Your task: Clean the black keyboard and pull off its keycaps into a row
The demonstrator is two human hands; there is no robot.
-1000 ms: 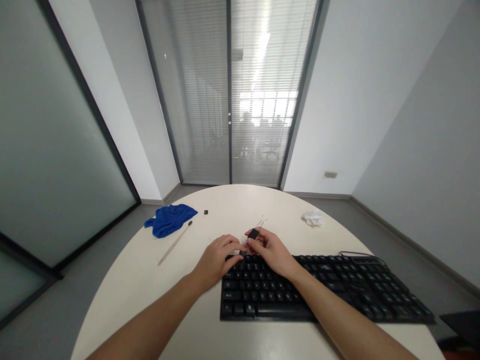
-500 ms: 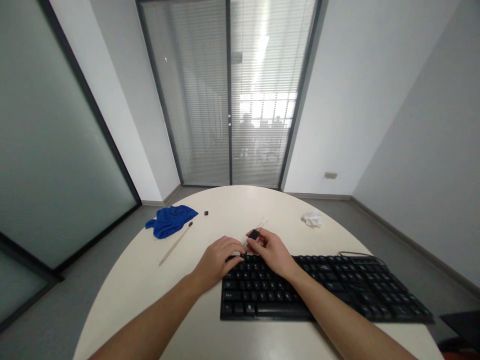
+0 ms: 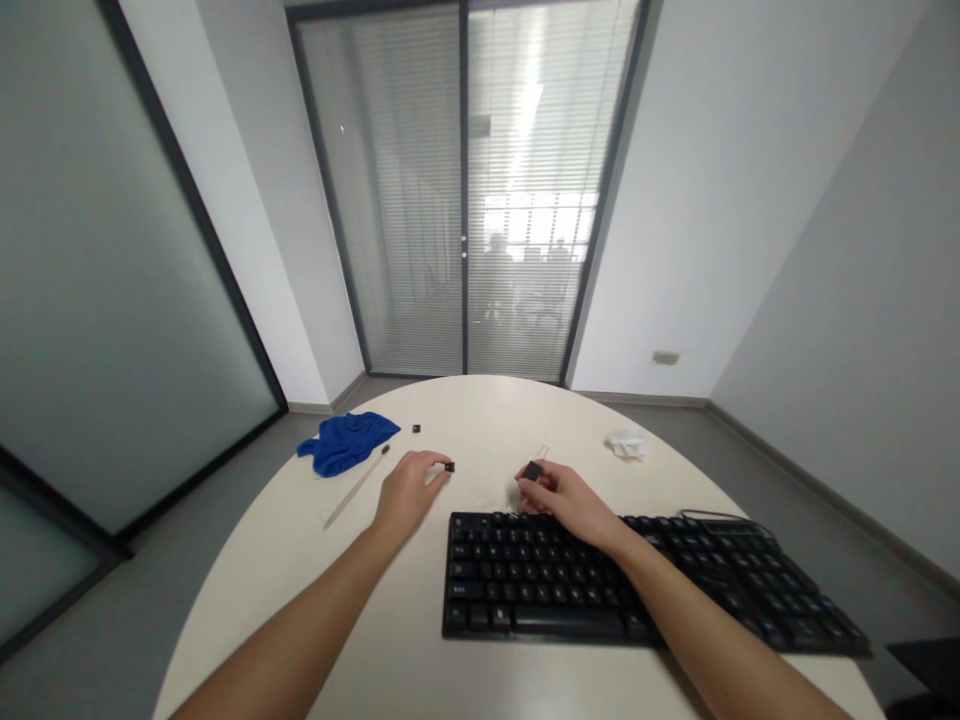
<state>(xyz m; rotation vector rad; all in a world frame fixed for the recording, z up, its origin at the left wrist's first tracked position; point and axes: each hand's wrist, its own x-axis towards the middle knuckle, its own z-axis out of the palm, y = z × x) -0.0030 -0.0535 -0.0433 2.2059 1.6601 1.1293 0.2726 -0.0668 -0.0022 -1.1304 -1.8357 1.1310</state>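
Between the thumb and fingertips of my left hand [image 3: 409, 492] is a small black keycap [image 3: 449, 467], just above the table, left of the keyboard's back corner. My right hand [image 3: 566, 497] grips a keycap puller with a black handle [image 3: 532, 471]; thin pale wires [image 3: 545, 447] show beyond it. This hand is over the back edge of the black keyboard [image 3: 570, 618], and my right forearm crosses above the keys. Another small black keycap [image 3: 416, 428] lies farther back on the table.
A round cream table [image 3: 360, 640] carries everything. On its left are a crumpled blue cloth [image 3: 346, 445] and a thin brush [image 3: 354, 490] with a dark tip. Crumpled white tissue [image 3: 626, 444] lies at the right. The keyboard's cable [image 3: 724, 513] curls behind it.
My left hand has moved left from the keyboard's back edge, with a keycap now showing in its fingers. My right hand, with the puller, has shifted slightly right.
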